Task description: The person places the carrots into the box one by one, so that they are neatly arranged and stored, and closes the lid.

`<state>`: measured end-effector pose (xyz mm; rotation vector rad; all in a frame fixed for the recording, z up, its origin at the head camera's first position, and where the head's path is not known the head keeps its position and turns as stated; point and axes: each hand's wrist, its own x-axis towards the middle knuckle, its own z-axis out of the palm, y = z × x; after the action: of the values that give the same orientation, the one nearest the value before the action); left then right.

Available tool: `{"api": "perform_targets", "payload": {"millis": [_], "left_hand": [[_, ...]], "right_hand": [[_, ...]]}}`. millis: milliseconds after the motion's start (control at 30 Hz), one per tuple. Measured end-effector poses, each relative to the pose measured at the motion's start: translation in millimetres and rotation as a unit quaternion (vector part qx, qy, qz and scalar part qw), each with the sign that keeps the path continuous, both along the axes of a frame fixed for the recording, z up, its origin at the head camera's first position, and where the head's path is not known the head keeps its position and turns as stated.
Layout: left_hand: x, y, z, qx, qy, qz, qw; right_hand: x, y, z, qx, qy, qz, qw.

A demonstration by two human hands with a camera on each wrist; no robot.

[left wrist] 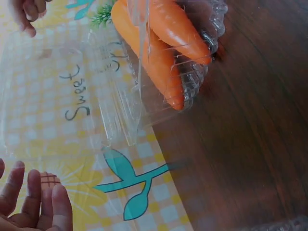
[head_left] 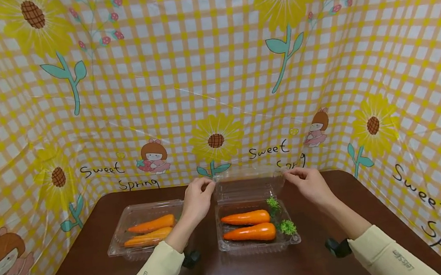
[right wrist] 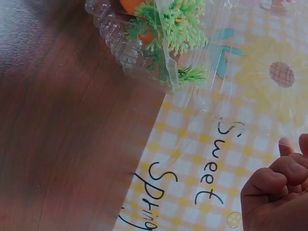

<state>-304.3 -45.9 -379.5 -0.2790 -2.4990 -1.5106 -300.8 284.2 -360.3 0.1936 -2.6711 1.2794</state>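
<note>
A clear plastic clamshell box (head_left: 251,247) stands on the table with its hinged lid (head_left: 241,188) raised. Two carrots (head_left: 251,233) lie side by side in its base, their green tops (head_left: 288,227) at the right end. My left hand (head_left: 198,197) pinches the lid's left edge, while my right hand (head_left: 308,184) pinches its right edge. In the left wrist view the left fingers (left wrist: 33,197) are at the lid's border, with the thumb hidden. Curled fingers of the right hand (right wrist: 284,183) show at the lid's other side in the right wrist view.
To the left, partly behind my left forearm, sits a second clear box (head_left: 121,249) with carrots (head_left: 153,223) inside. Black wrist straps (head_left: 338,247) show under both forearms. A checked, flower-printed cloth (head_left: 216,89) rises behind the dark wooden table (head_left: 317,274) and along both sides.
</note>
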Motion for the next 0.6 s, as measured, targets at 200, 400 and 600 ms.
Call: {"api": "perform_targets", "payload": {"millis": [200,400,600], "left_hand": [[14.9,-5.8,-1.3,-0.039,0.013,-0.011,0.9991],[28.6,-12.3,-5.0,-0.073,0.026,-0.017,0.9968],[40.3,-16.4,-7.3,-0.092,0.030,-0.041,0.9945]], "right_hand": [[12.8,2,-2.0,0.013,-0.003,-0.003,0.9999],[22.9,3,-5.0,0.021,0.002,0.003,0.9998],[32.9,4,-9.6,0.021,-0.001,0.015,0.9997]]}}
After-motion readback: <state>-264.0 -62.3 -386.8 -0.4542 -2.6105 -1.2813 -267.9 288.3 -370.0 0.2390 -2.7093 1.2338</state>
